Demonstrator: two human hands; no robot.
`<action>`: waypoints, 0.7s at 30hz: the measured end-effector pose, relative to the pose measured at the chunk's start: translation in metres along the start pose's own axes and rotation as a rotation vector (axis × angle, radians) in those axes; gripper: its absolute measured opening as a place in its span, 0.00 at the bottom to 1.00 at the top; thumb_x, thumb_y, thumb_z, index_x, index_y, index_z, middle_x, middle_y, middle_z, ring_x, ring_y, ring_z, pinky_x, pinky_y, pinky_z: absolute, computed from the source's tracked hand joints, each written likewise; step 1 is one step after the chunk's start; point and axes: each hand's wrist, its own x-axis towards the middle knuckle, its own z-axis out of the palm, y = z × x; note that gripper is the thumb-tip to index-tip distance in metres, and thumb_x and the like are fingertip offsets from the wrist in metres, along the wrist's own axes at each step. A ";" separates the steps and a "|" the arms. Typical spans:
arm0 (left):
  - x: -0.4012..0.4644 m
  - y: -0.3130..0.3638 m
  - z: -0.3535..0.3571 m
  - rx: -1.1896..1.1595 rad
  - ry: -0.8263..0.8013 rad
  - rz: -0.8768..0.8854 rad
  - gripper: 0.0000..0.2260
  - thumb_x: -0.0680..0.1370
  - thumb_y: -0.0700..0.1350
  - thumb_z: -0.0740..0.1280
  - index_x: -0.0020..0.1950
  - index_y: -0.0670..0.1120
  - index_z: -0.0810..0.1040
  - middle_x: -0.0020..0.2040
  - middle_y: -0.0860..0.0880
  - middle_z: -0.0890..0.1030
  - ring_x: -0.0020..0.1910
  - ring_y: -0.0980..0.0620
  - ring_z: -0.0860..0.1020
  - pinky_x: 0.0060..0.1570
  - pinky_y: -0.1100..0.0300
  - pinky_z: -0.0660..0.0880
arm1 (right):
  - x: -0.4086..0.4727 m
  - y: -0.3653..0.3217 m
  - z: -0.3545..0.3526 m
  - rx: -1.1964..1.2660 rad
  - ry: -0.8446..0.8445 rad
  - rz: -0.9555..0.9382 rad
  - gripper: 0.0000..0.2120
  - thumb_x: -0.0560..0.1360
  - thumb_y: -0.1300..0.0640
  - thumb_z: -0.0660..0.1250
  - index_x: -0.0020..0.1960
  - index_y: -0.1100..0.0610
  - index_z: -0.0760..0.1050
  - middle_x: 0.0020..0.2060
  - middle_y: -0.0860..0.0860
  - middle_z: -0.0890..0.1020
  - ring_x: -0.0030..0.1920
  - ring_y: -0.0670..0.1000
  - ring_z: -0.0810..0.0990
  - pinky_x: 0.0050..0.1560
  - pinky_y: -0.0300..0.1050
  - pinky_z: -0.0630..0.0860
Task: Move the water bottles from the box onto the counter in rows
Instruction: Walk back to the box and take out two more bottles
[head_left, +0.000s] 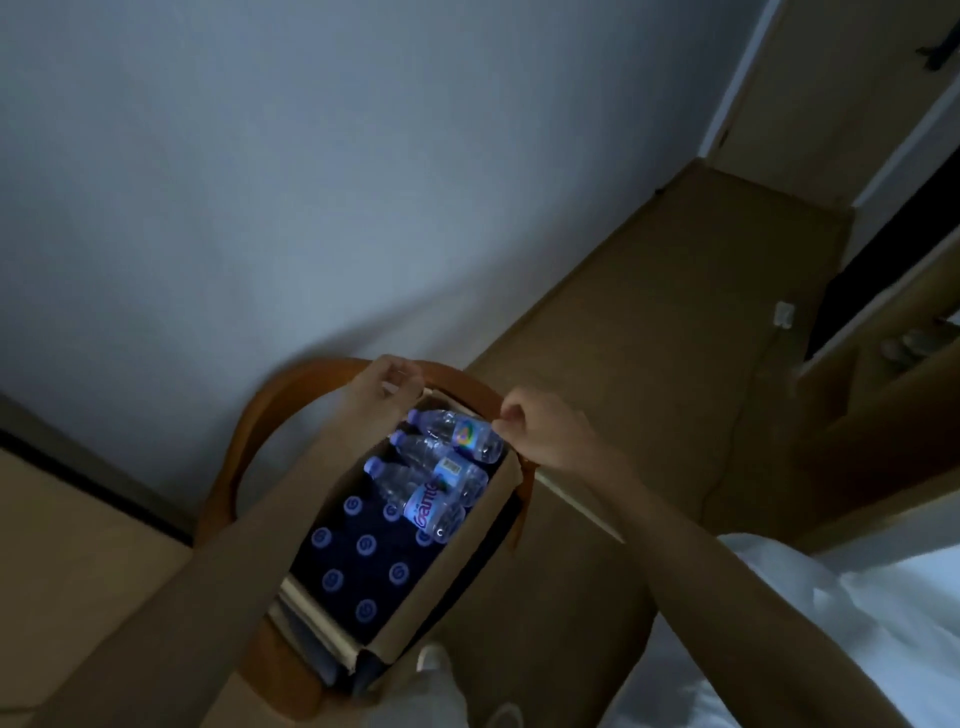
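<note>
An open cardboard box (410, 608) stands on a wooden chair (270, 415). Three clear water bottles with blue caps lie on their sides at its far end: one (457, 431) farthest, one (441, 465) in the middle, one (428, 506) nearest. Under them, several upright bottles show only their blue caps (366, 543). My left hand (382, 387) curls over the box's far left corner. At the far right edge, my right hand (537, 434) is closed on the cardboard rim. The brown counter (649, 338) runs along the wall to the right of the box.
The room is dim. A small white plug (783, 314) with a cable lies on the counter's right side. A bed with white sheets (831, 623) fills the lower right. An open shelf with shoes (904, 348) sits at the far right.
</note>
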 end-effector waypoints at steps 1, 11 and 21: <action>0.003 -0.006 -0.002 -0.004 0.020 -0.022 0.02 0.77 0.51 0.67 0.45 0.58 0.76 0.38 0.56 0.80 0.30 0.60 0.77 0.31 0.65 0.71 | 0.013 -0.002 0.005 0.006 -0.022 -0.033 0.08 0.77 0.45 0.65 0.50 0.49 0.75 0.44 0.44 0.80 0.43 0.43 0.76 0.35 0.37 0.66; 0.051 -0.084 -0.008 -0.109 0.138 -0.283 0.03 0.77 0.51 0.67 0.45 0.59 0.76 0.45 0.54 0.79 0.39 0.50 0.78 0.38 0.54 0.75 | 0.121 -0.014 0.048 -0.058 -0.267 -0.148 0.07 0.78 0.47 0.65 0.50 0.50 0.74 0.43 0.44 0.79 0.44 0.46 0.78 0.42 0.41 0.72; 0.055 -0.166 0.003 -0.070 -0.024 -0.587 0.02 0.78 0.49 0.65 0.46 0.55 0.76 0.46 0.46 0.81 0.34 0.52 0.80 0.26 0.62 0.75 | 0.173 -0.018 0.099 -0.128 -0.562 -0.143 0.10 0.77 0.44 0.64 0.51 0.50 0.75 0.47 0.46 0.80 0.46 0.46 0.79 0.49 0.49 0.78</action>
